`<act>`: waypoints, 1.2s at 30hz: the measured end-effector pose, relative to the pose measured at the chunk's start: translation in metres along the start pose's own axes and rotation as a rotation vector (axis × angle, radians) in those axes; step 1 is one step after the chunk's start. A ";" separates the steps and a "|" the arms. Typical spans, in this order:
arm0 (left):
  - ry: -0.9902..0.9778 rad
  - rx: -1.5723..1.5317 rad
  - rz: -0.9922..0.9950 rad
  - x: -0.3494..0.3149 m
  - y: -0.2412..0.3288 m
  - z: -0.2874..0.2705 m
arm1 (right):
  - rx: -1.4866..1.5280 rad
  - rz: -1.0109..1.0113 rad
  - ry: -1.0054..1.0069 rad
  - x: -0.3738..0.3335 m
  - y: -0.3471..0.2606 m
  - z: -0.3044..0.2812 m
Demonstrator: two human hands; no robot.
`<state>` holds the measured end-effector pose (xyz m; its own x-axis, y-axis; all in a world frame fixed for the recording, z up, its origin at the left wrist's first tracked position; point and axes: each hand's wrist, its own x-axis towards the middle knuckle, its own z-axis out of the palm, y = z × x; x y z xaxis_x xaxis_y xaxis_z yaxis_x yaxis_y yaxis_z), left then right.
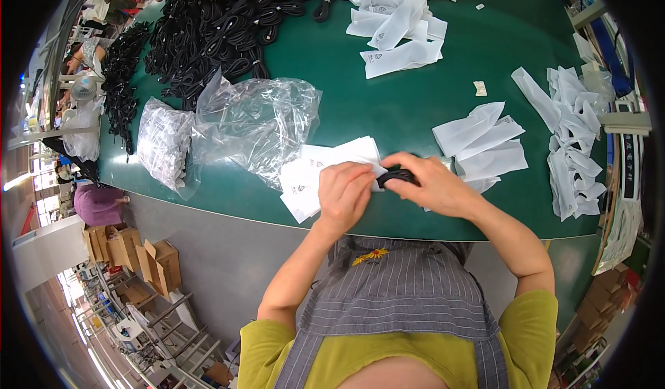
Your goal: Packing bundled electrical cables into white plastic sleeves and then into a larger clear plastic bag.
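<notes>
My right hand (438,187) grips a small coiled black cable (397,175) between thumb and fingers, close to the table's front edge. Beside it, my left hand (344,191) is closed on the edge of a white bag at the right side of a fanned stack of flat white bags (302,184). One end of the cable meets that bag's edge; the fingers hide whether it is inside. Right of my hands lie several filled whitish bags (488,155), loosely overlapped.
A large heap of coiled black cables (215,29) covers the green table's (332,105) far left. Clear plastic film (260,122) and a bag of small clear pieces (165,143) lie nearer. More white bags (395,25) sit at the back, others (571,146) along the right edge.
</notes>
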<state>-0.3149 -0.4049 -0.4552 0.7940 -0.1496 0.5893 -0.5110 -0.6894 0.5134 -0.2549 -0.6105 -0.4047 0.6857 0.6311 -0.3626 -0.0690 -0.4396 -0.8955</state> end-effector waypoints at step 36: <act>-0.139 0.114 -0.319 -0.002 -0.016 0.001 | -0.740 -0.602 0.484 0.207 -0.055 -0.066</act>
<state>-0.3084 -0.3944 -0.4648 0.9487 -0.0033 0.3161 -0.1961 -0.7905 0.5802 -0.0612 -0.4975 -0.4137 0.6863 0.6240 0.3736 0.7219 -0.5217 -0.4547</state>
